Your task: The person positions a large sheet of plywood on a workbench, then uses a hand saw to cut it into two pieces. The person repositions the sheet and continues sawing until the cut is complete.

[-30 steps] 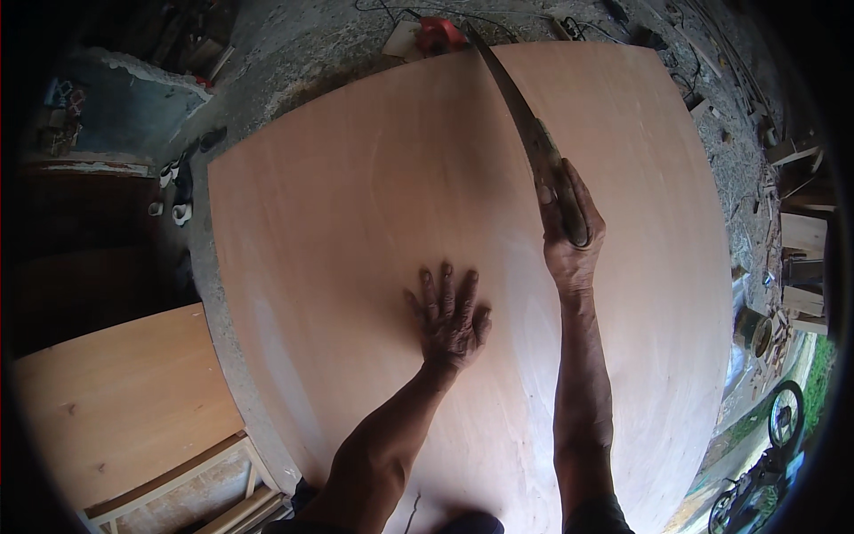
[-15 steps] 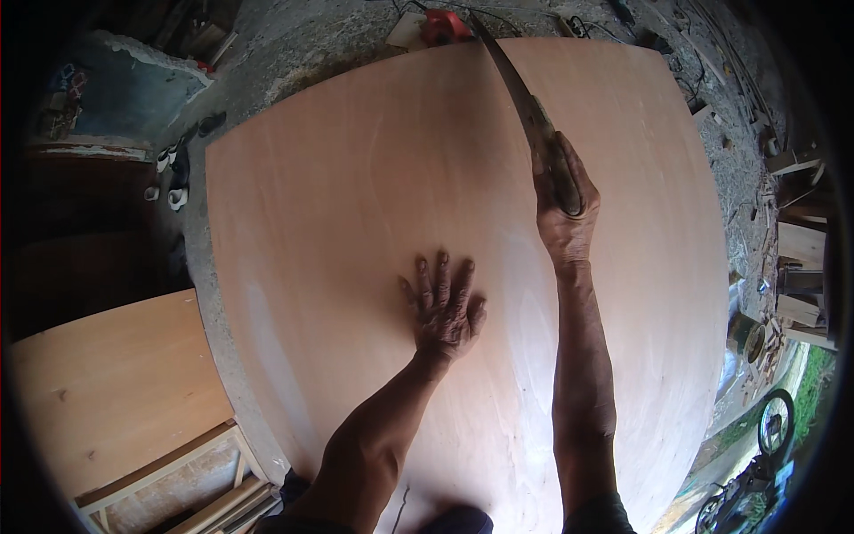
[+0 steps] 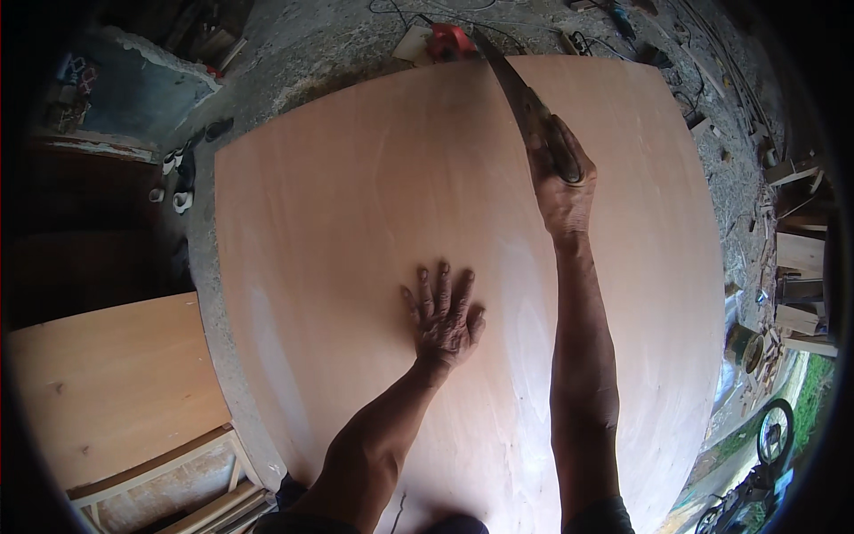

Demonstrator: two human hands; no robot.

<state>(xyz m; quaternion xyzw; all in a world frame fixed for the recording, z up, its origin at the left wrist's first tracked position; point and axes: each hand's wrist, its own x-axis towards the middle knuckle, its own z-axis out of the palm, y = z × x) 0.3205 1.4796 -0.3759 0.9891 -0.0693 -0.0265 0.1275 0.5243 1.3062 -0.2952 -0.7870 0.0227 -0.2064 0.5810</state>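
Note:
A large sheet of plywood (image 3: 347,196) spreads beneath both my arms. Flat on its middle rests my left hand (image 3: 445,316), fingers spread and holding nothing. My right hand (image 3: 562,182) is wrapped round the handle of a hand saw (image 3: 509,82). The saw's blade points away from me, its tip reaching the far edge of the sheet. Whether the teeth touch the wood I cannot tell. A dark shadow lies on the sheet left of the blade.
Beyond the far edge, a red power tool (image 3: 449,42) and cables lie on the rough floor. Shoes (image 3: 182,201) stand at the left, above a wooden panel (image 3: 120,383). At the right are wood scraps, a tin can (image 3: 745,347) and a bicycle-like wheel (image 3: 776,432).
My right hand and the saw have moved slightly away from me. The left hand stays pressed on the plywood. The whole view has tilted a little.

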